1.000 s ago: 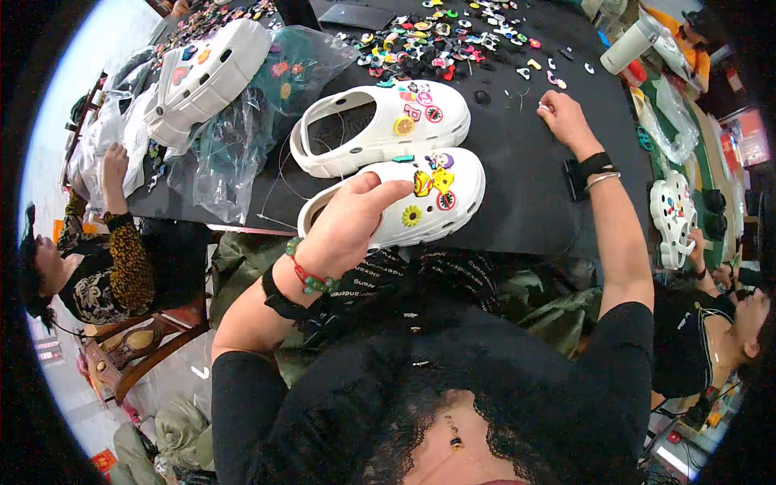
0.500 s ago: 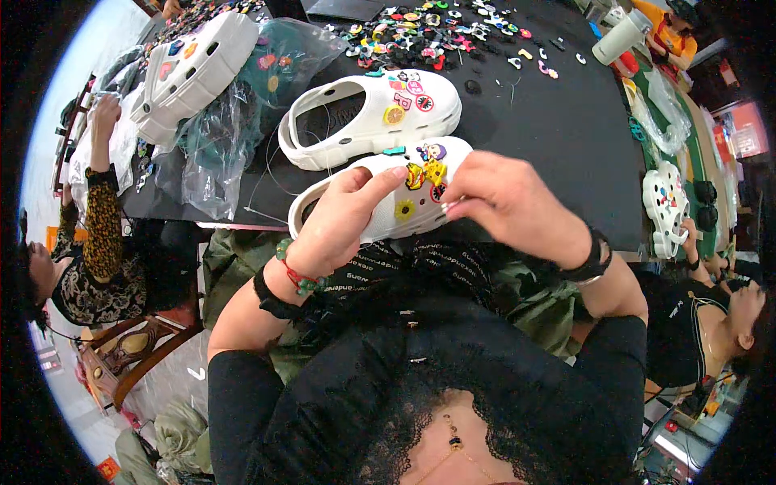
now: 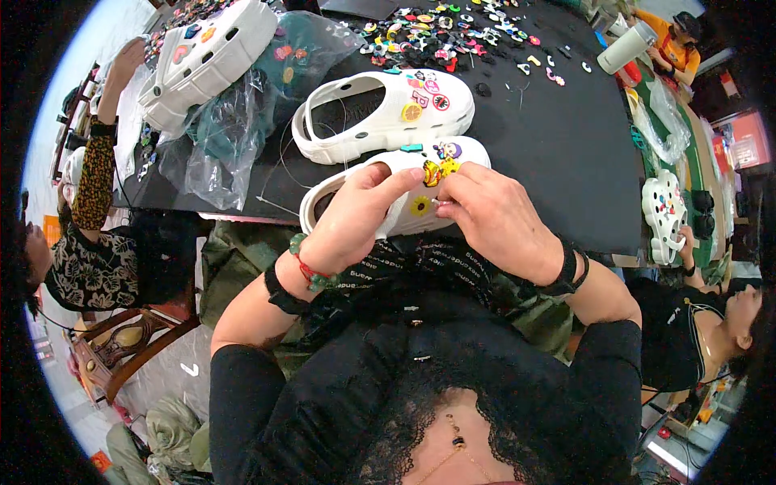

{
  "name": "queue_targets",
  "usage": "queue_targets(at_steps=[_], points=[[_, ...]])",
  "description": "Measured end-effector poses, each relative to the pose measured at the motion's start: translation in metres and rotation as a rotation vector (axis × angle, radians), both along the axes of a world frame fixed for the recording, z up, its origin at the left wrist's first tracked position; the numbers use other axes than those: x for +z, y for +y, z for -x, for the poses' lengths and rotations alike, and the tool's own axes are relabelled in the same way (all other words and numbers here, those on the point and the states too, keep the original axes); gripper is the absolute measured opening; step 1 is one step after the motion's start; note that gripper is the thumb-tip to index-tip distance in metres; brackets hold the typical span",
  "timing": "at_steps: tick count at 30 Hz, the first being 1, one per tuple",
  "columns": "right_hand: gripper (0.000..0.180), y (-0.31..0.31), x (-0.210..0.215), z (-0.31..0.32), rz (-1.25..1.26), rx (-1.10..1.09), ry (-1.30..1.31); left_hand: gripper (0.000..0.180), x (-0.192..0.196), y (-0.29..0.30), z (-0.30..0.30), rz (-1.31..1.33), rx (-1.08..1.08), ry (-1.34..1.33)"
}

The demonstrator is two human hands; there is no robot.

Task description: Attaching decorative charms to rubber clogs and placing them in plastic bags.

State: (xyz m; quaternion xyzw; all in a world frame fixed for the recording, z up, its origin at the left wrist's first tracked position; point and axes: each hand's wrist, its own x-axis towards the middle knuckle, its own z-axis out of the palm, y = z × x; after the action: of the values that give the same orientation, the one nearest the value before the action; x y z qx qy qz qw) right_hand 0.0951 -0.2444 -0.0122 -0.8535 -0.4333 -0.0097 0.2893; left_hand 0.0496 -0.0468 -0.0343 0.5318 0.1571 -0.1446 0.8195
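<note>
Hands — left hand [image 3: 356, 222] gripping the white clog [image 3: 388, 194], right hand [image 3: 493, 218] pinching at its charms [image 3: 436, 171].

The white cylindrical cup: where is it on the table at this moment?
In the head view, the white cylindrical cup lies tilted at the far right of the black table, right of the heap of small colourful charms and beyond the clear plastic bag.

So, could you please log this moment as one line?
left hand: grips near white clog | right hand: fingertips on its charms | second clog: behind, on black table
</note>
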Motion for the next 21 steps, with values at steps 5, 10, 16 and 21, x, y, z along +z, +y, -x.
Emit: queue_targets(at_steps=[5, 10, 16, 21], points=[[0.014, 0.005, 0.001, -0.002, 0.028, 0.014, -0.062, 0.030, -0.003, -0.001, 0.002, 0.060, 0.007, 0.005], [0.007, 0.009, -0.001, -0.003, 0.029, 0.061, -0.178, 0.036, -0.007, -0.001, 0.002, 0.065, -0.014, -0.057], [0.030, 0.005, -0.004, -0.013, 0.017, 0.016, -0.197, 0.039, -0.011, -0.001, 0.003, 0.109, -0.036, -0.030], [0.077, 0.005, -0.009, -0.019, -0.067, -0.070, 0.021, 0.043, -0.008, 0.000, 0.004, 0.066, -0.104, -0.181]])
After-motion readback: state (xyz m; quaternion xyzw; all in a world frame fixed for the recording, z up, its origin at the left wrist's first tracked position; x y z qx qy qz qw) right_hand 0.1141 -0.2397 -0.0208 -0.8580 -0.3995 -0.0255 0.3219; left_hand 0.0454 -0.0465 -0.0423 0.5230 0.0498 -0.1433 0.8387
